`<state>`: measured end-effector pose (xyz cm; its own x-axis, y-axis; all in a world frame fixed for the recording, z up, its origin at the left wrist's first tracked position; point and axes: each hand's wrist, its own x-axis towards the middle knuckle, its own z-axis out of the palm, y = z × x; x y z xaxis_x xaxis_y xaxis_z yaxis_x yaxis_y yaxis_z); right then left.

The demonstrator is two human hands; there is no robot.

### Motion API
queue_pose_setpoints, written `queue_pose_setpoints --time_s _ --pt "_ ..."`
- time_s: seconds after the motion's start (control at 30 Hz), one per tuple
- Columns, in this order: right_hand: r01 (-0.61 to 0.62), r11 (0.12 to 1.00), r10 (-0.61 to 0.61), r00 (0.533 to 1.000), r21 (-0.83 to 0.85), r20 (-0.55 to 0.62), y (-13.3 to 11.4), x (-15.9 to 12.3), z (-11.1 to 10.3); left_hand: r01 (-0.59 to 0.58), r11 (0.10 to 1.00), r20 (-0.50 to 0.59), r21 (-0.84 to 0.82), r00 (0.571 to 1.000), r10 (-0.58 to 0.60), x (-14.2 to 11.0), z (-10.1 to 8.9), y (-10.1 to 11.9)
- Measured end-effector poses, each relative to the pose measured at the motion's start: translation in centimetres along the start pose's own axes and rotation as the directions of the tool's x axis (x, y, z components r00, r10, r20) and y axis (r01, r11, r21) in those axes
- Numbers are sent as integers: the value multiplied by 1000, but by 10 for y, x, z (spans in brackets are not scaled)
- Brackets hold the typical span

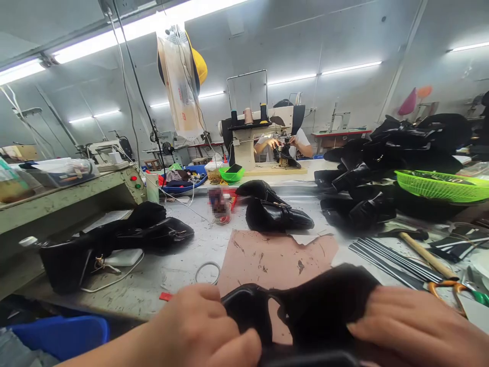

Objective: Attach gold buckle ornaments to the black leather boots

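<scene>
Low in the picture, a black boot upper (328,300) stretches between both hands over a pinkish sheet (248,260) on the table. My left hand (202,326) is closed around its shiny left part, fingers curled. At its other side my right hand (416,321) grips the dull black shaft, thumb in front and fingers over the edge. A gap in the piece lets the sheet show through. The lowest part of the upper is blurred and cut off by the frame. Just beyond the sheet lie two more black boot uppers (280,214).
More uppers lie at left (153,234) and in a pile (374,158) at right, beside a green basket (439,186). A hammer (428,255), orange-handled scissors (454,293) and striped strips (389,260) lie at right. A person works at a sewing machine (248,148) opposite.
</scene>
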<state>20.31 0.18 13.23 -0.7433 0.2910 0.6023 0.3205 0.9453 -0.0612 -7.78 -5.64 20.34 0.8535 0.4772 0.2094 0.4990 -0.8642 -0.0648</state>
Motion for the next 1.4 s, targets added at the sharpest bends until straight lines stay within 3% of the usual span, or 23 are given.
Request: queue_pose_setpoints --time_s 0.1,0.17,0.23,0.27,0.3,0.33,0.37,0.4,0.47,0.5,0.57,0.63,0.7,0.77,0.87,0.9,0.97,1.03,1.1,1.17,1.27,1.33,1.4 --pt "-107 976 64 974 -190 -217 33 13 17 252 968 58 -3 966 -252 19 5 -22" --pt "-291 892 122 892 -347 -435 38 25 29 491 864 124 -110 869 -478 41 10 -43" --pt "-334 886 112 826 -321 -552 21 32 42 641 703 176 -308 764 -620 62 16 -65" --pt "-254 936 89 841 -245 -534 7 32 49 678 613 174 -406 716 -676 70 18 -75" --pt "-143 984 90 912 -106 -400 -9 30 57 694 576 166 -433 689 -705 76 20 -83" --pt "-71 996 77 986 48 -146 -24 25 66 704 540 152 -462 663 -733 78 22 -89" --pt "-55 985 41 995 166 85 -36 18 76 703 500 133 -506 636 -760 79 24 -91" --pt "-157 961 102 966 229 237 -44 10 87 684 449 114 -574 610 -784 77 26 -91" --pt "-470 866 360 824 173 437 -48 -7 107 550 270 101 -790 551 -829 69 30 -83" --pt "-603 790 510 748 114 425 -44 -15 115 431 146 113 -890 521 -846 64 33 -75" --pt "-768 639 742 631 47 225 -34 -28 125 191 -106 186 -976 477 -859 52 41 -59" --pt "-838 537 843 535 93 -52 -24 -36 125 49 -278 271 -959 435 -859 39 54 -43" --pt "-858 475 875 436 195 -212 -17 -42 115 -26 -393 348 -919 414 -841 26 71 -31" --pt "-860 418 906 372 292 -202 -11 -47 100 -67 -485 432 -872 362 -826 13 92 -25" --pt "-837 324 932 363 441 4 2 -50 78 -77 -571 528 -817 294 -796 -7 127 -21" --pt "-813 281 926 369 510 79 8 -50 74 -56 -597 552 -800 320 -770 -14 140 -20" --pt "-741 197 915 374 643 150 21 -52 74 39 -614 560 -788 459 -690 -26 162 -17" --pt "-715 159 951 296 681 89 34 -56 82 163 -461 467 -872 557 -687 -38 179 -15" --pt "-809 182 978 209 558 -16 44 -65 96 345 -213 393 -914 622 -677 -48 188 -14" --pt "-906 264 963 265 330 -44 48 -76 111 473 62 315 -879 672 -670 -56 191 -15" --pt "-873 460 884 467 163 1 46 -86 130 455 363 191 -813 798 -572 -65 187 -20" --pt "-833 516 850 526 200 -3 42 -85 137 377 447 180 -811 889 -421 -67 182 -24" --pt "-818 491 853 521 299 26 40 -78 140 317 479 191 -819 937 -294 -64 177 -27"
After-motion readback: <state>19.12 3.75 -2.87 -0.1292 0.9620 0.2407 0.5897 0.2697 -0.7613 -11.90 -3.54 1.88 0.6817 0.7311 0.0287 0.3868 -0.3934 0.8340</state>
